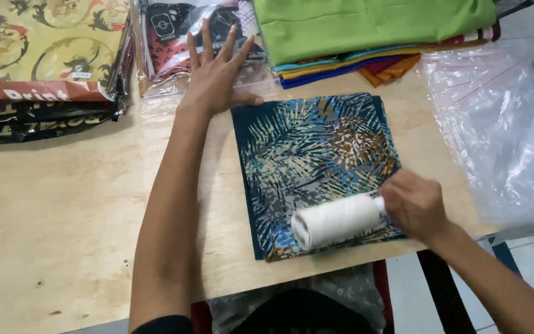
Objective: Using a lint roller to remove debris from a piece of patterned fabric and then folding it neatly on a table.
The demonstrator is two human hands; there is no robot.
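A folded dark blue cloth with a palm-leaf print lies flat on the wooden table. My right hand grips the handle of a white lint roller, which rests on the cloth's near right part. My left hand is spread open, fingers apart, on a clear plastic bag just beyond the cloth's far left corner, its thumb next to that corner.
A stack of folded cloths, green on top, sits at the far edge. Packaged printed fabrics are piled at the far left, and another packaged cloth lies behind my left hand. Loose clear plastic bags cover the right side.
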